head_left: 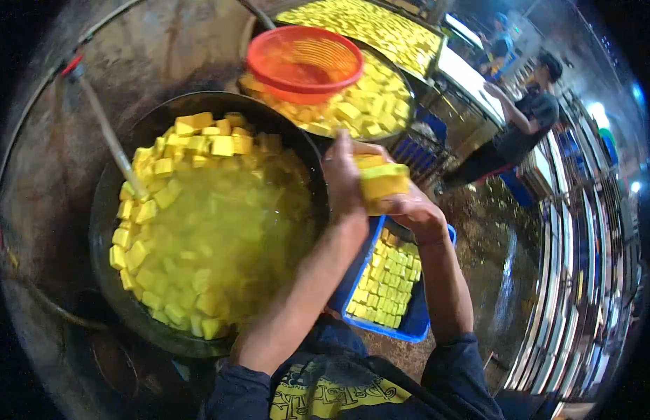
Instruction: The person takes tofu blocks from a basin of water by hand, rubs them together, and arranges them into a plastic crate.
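Between my left hand (344, 175) and my right hand (415, 208) is a small stack of yellow tofu blocks (383, 183), pressed from both sides. Both hands are closed on it, over the gap between a large pan and a blue crate. The wide dark pan (104, 280) lies to the left, with yellow liquid and many tofu blocks (192, 140) heaped along its far and left sides. Beneath my right forearm, the blue crate (384, 332) holds tofu blocks (388, 283) in tight rows.
A red plastic basket (304, 59) rests on a second pan of tofu pieces (374, 105) at the back. A metal pipe (108, 126) slants into the near pan. On the right, a person (528, 119) stands by a lit table, near stacked racks (584, 259).
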`<state>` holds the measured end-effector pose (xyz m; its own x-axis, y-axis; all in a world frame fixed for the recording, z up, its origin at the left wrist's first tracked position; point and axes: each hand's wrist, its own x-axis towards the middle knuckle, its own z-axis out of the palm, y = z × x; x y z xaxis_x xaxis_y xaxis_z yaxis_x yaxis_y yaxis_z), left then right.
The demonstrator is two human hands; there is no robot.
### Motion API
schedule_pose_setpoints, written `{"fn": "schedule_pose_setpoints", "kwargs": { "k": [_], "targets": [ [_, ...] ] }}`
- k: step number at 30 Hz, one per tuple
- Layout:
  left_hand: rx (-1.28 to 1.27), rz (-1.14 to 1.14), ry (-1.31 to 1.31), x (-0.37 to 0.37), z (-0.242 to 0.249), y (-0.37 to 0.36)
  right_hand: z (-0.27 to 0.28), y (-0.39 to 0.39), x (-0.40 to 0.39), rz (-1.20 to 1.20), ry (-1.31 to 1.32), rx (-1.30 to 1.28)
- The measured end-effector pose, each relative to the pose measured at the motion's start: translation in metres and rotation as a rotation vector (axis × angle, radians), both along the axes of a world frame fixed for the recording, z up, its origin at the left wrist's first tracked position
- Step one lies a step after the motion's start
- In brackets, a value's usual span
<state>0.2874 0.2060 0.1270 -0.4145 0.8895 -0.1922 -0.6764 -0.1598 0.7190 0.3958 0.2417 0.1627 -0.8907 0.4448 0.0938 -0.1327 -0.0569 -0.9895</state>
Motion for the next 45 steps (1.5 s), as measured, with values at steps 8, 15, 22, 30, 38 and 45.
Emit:
{"fn": "schedule_pose_setpoints", "kwargs": {
  "k": [8,15,22,30,38,45],
  "targets": [
    [-0.207,-0.079,0.771,0.134,-0.078,0.060,-0.229,0.041,0.183,-0.647,0.470,-0.707],
    [-0.047,0.110,0.771,0.045,-0.055,0.033,-0.434,0.127,0.192,-1.323,-0.556,-0.080],
    [-0.343,0.448,1.077,-0.052,-0.039,-0.031,-0.619,0.159,0.178,-1.130,-1.680,0.255],
    [-0.719,-0.036,1.206,-0.121,-0.040,-0.171,-0.504,0.174,0.160,-1.354,-1.342,0.256],
    [-0.945,-1.271,1.618,-0.116,-0.132,-0.206,-0.058,-0.027,-0.035,-0.355,-0.205,0.612],
    [-0.362,-0.845,2.318,-0.135,-0.197,-0.261,-0.156,-0.103,-0.127,0.574,-0.699,1.274]
  ]
}}
